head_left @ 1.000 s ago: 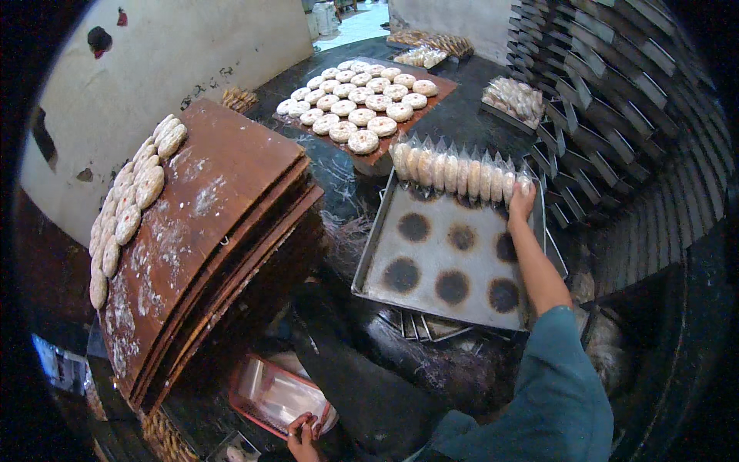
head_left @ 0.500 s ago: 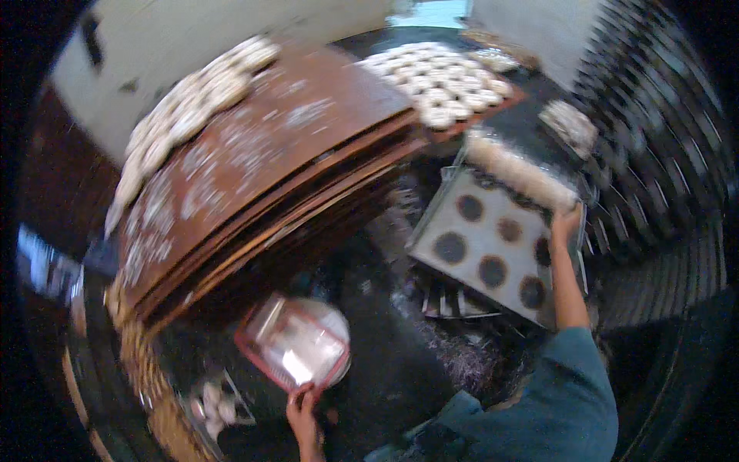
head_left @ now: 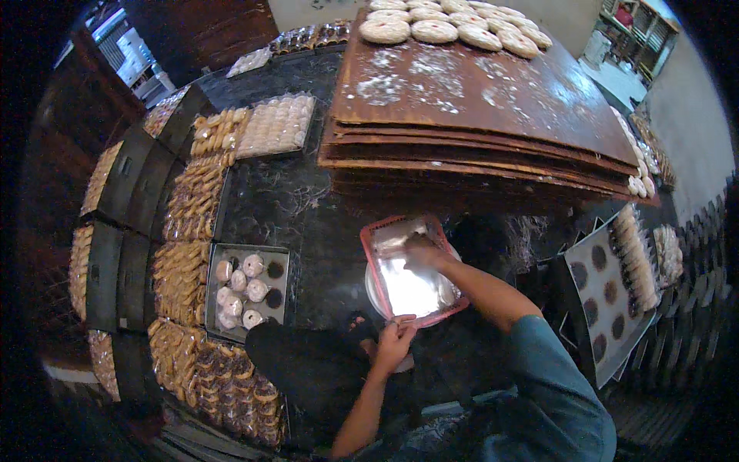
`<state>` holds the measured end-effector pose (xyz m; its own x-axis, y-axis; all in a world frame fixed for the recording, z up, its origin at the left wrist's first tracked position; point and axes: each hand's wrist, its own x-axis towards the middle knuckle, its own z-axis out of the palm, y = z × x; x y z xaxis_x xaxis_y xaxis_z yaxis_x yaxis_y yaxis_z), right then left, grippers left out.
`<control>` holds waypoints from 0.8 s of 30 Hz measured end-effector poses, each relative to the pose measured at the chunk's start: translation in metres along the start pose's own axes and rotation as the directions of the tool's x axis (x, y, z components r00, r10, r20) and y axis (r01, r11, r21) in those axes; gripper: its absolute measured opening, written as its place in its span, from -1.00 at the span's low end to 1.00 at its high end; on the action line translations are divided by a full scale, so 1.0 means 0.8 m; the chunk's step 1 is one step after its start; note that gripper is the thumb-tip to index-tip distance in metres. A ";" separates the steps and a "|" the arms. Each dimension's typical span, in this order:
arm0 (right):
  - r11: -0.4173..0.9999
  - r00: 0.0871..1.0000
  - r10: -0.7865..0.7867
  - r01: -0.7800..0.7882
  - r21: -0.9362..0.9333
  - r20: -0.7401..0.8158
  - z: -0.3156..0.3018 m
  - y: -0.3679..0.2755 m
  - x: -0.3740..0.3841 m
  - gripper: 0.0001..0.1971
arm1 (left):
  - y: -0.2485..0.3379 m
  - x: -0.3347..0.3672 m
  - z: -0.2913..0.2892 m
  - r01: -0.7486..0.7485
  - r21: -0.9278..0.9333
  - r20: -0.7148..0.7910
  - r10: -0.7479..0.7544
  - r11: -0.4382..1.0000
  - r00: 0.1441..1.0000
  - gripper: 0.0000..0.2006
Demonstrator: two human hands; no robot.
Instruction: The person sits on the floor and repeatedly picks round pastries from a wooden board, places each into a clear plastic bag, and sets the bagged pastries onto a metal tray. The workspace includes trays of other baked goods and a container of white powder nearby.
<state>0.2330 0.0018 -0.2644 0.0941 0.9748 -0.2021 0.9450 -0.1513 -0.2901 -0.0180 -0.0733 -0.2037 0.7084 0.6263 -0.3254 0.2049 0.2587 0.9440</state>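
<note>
Here, left hand (head_left: pixel 392 346) at red basket (head_left: pixel 440 316) rim, right hand (head_left: pixel 425 252) above

Showing dim light, glaring white in the pink-rimmed basket (head_left: pixel 443 314); blurring at the right fingers (head_left: pixel 418 246); curving toward black edges.

One basket (head_left: pixel 443 313) has two hands at it, left hand (head_left: pixel 394 341) and right hand (head_left: pixel 425 252), and one basin (head_left: pixel 372 292) under it. Left of the basket, one small tray (head_left: pixel 265 253) holds about nine buns (head_left: pixel 256 290). Right of the basket, one big tray (head_left: pixel 604 311) shows six whole rings (head_left: pixel 610 291) and one row of bagged buns (head_left: pixel 636 266), too blurred to count. Beyond the basket, at least four boards (head_left: pixel 462 104) carry ten or more rounds (head_left: pixel 434 31).
</note>
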 end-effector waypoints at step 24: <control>0.751 0.752 -0.657 0.659 0.044 -0.050 -0.244 -0.124 -0.283 -0.44 | 0.194 0.040 -0.013 0.301 -0.851 0.478 0.399 0.430 0.782 -0.35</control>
<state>0.1787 -0.1721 -0.0072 -0.5346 0.8408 0.0852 0.7579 0.5216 -0.3919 0.0297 -0.0054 -0.0685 0.9588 0.2421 0.1485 -0.2741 0.9256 0.2611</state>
